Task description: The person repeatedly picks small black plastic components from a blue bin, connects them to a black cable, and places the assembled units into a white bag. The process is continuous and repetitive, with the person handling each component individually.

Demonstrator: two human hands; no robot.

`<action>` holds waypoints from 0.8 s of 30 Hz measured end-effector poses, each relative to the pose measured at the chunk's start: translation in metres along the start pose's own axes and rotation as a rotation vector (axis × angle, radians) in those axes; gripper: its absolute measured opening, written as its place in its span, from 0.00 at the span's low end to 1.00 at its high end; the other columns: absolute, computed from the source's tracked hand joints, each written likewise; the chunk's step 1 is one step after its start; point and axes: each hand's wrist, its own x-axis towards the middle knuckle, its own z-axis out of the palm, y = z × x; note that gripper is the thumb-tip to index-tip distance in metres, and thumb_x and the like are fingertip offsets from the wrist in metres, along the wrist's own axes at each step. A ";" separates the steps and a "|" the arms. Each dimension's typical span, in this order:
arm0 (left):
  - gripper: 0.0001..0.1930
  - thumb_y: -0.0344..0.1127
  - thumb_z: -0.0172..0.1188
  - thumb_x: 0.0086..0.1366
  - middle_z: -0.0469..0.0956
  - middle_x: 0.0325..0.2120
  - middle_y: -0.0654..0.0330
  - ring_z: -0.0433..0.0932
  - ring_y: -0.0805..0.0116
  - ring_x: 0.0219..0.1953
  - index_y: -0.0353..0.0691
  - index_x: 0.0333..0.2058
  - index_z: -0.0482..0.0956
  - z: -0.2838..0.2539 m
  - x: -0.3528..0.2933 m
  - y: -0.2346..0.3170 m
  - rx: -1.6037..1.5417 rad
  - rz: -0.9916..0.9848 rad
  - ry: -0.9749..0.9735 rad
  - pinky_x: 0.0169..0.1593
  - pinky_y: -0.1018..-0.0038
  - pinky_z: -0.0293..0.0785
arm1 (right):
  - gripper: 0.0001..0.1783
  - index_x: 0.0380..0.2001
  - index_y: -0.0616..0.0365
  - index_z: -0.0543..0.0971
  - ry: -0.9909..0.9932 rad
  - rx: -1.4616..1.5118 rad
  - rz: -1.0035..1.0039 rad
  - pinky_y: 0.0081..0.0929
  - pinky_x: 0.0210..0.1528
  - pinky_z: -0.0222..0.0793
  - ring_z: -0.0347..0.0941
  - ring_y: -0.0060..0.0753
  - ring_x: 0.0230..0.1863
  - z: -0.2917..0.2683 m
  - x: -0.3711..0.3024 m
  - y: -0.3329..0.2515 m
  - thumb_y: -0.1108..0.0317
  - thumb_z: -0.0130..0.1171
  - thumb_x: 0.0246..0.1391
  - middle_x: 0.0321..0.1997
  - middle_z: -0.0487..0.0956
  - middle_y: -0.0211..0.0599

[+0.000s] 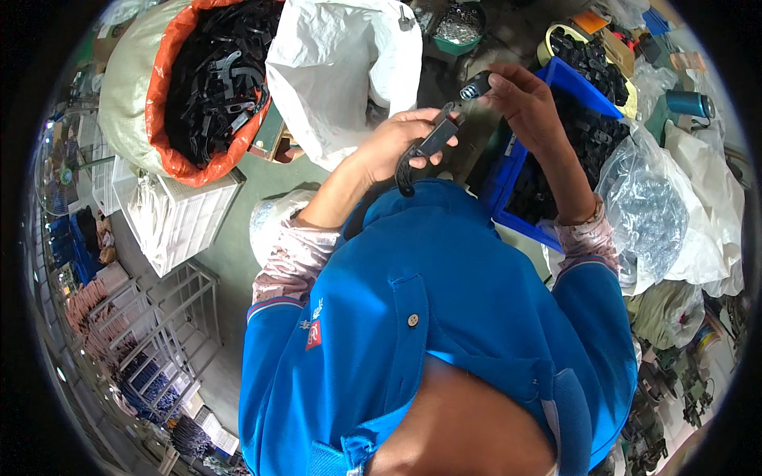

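Note:
My left hand (405, 144) is closed around a curved black plastic part (432, 143), with a blocky middle and a hooked lower end. Just up and to the right, my right hand (524, 103) pinches a small black piece (476, 85) with a pale, ribbed end between thumb and fingers. The two pieces are close but apart. Below my right forearm stands a blue plastic crate (502, 186) holding many black parts, partly hidden by the arm. A white woven sack (317, 71) stands open beyond my left hand.
At far left, a large sack with an orange rim (156, 111) is full of black parts, above a white crate (171, 210). A green bowl (456, 46) holds small metal pieces. A yellow tub (633, 99) and clear plastic bags (643, 206) lie right. Metal racks (171, 333) stand lower left.

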 end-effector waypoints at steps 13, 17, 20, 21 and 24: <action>0.21 0.29 0.55 0.63 0.75 0.45 0.51 0.79 0.61 0.41 0.38 0.54 0.62 0.017 0.002 -0.011 0.052 0.053 -0.052 0.30 0.75 0.76 | 0.13 0.43 0.64 0.76 0.041 0.038 0.023 0.25 0.42 0.75 0.75 0.22 0.35 -0.003 -0.014 0.010 0.68 0.58 0.56 0.34 0.78 0.31; 0.22 0.31 0.56 0.63 0.73 0.47 0.52 0.78 0.60 0.44 0.40 0.55 0.63 0.022 0.003 -0.012 0.138 0.102 -0.043 0.34 0.71 0.79 | 0.13 0.42 0.64 0.77 0.060 -0.062 0.019 0.24 0.41 0.76 0.75 0.21 0.34 -0.002 -0.015 0.010 0.69 0.58 0.56 0.34 0.77 0.31; 0.22 0.30 0.56 0.63 0.72 0.49 0.54 0.78 0.60 0.45 0.40 0.55 0.64 0.021 0.005 -0.014 0.112 0.122 -0.036 0.34 0.71 0.79 | 0.12 0.42 0.64 0.77 0.058 -0.121 -0.008 0.23 0.41 0.76 0.75 0.21 0.35 -0.005 -0.016 0.010 0.69 0.58 0.56 0.35 0.77 0.31; 0.21 0.30 0.56 0.63 0.71 0.49 0.55 0.78 0.60 0.45 0.40 0.54 0.64 0.021 0.005 -0.015 0.106 0.123 -0.029 0.33 0.71 0.79 | 0.13 0.42 0.64 0.77 0.058 -0.138 -0.019 0.23 0.41 0.76 0.75 0.21 0.35 -0.006 -0.016 0.011 0.69 0.58 0.56 0.35 0.77 0.31; 0.21 0.30 0.56 0.63 0.71 0.50 0.56 0.78 0.60 0.46 0.39 0.54 0.64 0.024 0.007 -0.016 0.116 0.123 -0.015 0.33 0.72 0.78 | 0.16 0.43 0.69 0.75 0.081 -0.195 0.024 0.23 0.40 0.77 0.76 0.27 0.37 -0.003 -0.018 0.004 0.69 0.59 0.55 0.37 0.78 0.40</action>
